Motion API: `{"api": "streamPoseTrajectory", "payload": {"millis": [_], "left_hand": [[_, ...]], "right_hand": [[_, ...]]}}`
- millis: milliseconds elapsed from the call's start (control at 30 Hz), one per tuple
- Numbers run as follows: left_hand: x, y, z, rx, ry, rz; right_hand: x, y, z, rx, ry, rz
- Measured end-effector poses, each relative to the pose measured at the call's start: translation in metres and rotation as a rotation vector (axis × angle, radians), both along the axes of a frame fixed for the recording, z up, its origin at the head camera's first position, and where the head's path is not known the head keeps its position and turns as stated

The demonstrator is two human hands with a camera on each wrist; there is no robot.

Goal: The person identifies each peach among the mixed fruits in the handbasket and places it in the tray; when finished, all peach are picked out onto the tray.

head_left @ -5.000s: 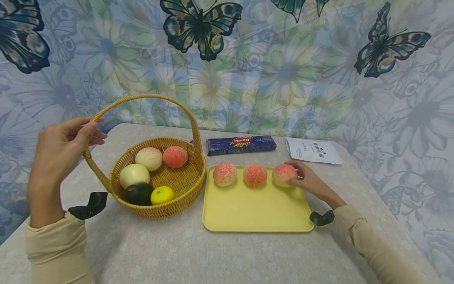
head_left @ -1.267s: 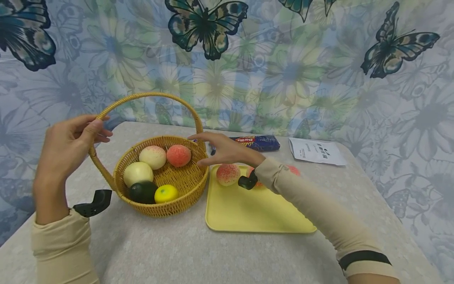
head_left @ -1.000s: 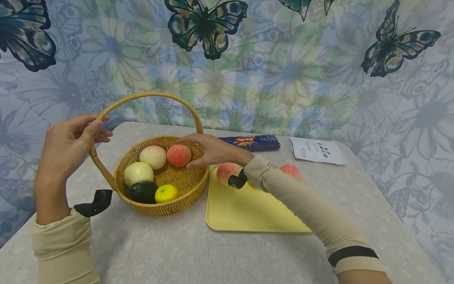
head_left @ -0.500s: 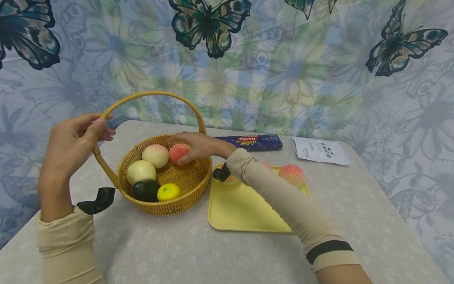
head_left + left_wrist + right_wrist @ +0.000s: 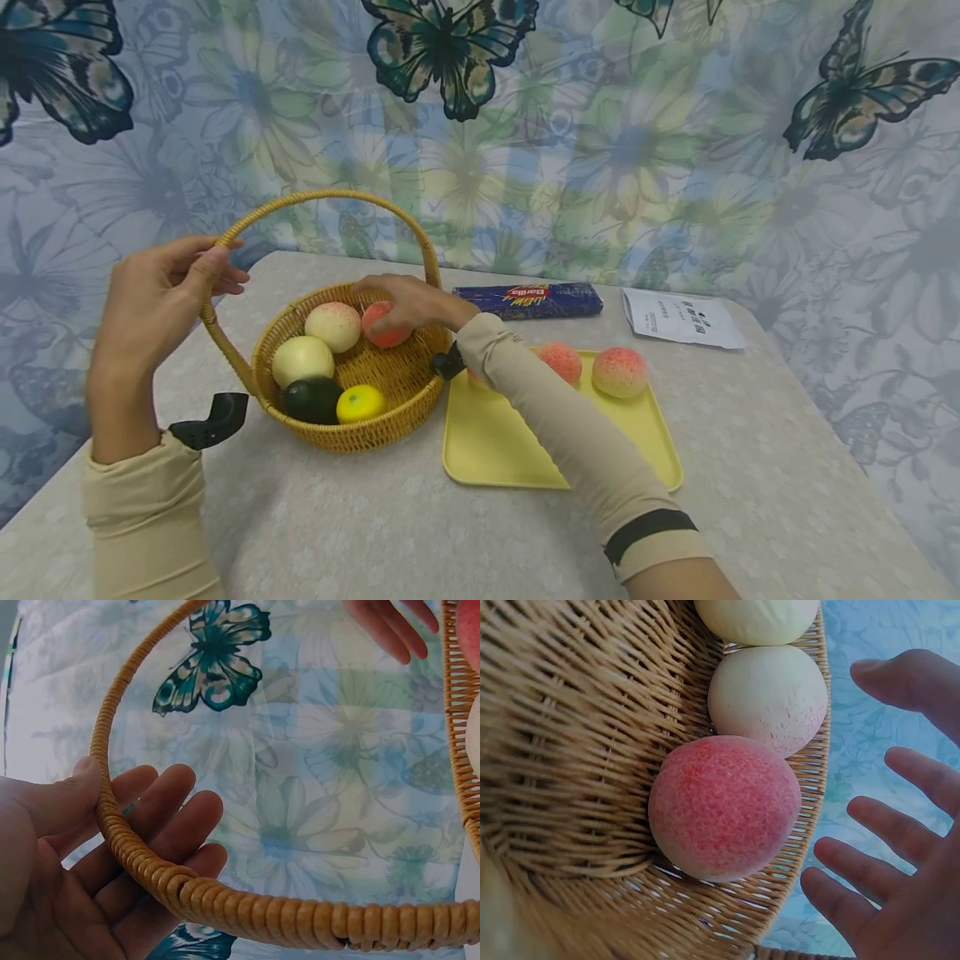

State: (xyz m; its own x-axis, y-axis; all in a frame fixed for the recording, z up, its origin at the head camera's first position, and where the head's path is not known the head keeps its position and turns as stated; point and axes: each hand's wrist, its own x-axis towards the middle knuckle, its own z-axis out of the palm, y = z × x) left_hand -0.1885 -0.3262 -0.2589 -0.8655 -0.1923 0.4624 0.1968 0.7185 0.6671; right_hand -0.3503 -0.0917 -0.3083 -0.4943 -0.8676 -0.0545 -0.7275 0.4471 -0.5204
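Observation:
My left hand (image 5: 161, 296) grips the handle (image 5: 112, 814) of a round wicker basket (image 5: 401, 425), thumb on one side and fingers behind it. My right hand (image 5: 412, 302) reaches over the basket's far right rim, thumb and fingers spread around a red peach (image 5: 386, 323). In the right wrist view the same peach (image 5: 724, 808) sits against the wicker wall, and the spread fingers (image 5: 892, 825) stand apart from it. Beside it in the basket lie a pale peach (image 5: 333, 327), a cream-coloured round fruit (image 5: 302, 362), a dark green fruit (image 5: 312, 400) and a yellow lemon (image 5: 362, 404).
A yellow tray (image 5: 502, 458) right of the basket bears a peach (image 5: 561, 362) and another peach (image 5: 619, 372); a third is mostly hidden behind my right sleeve (image 5: 555, 417). Behind the tray lie a blue Barilla box (image 5: 532, 302) and a white printed packet (image 5: 682, 318).
My right hand has left the rightmost peach on the tray and moved left over the basket to the red peach. My left hand has kept its grip on the handle.

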Motion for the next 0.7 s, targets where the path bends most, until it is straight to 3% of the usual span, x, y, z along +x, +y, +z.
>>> {"api": "streamPoseTrajectory", "payload": {"millis": [200,500,700], "left_hand": [[0.000,0.003,0.000,0.005,0.001,0.000],[0.001,0.003,0.000,0.015,0.004,-0.003],[0.001,0.004,0.000,0.018,0.000,0.002]], "right_hand": [[-0.004,0.000,-0.009,-0.025,-0.009,-0.027],[-0.007,0.006,-0.022,0.030,-0.063,-0.039],[-0.008,0.007,-0.027,0.057,-0.036,-0.057]]}}
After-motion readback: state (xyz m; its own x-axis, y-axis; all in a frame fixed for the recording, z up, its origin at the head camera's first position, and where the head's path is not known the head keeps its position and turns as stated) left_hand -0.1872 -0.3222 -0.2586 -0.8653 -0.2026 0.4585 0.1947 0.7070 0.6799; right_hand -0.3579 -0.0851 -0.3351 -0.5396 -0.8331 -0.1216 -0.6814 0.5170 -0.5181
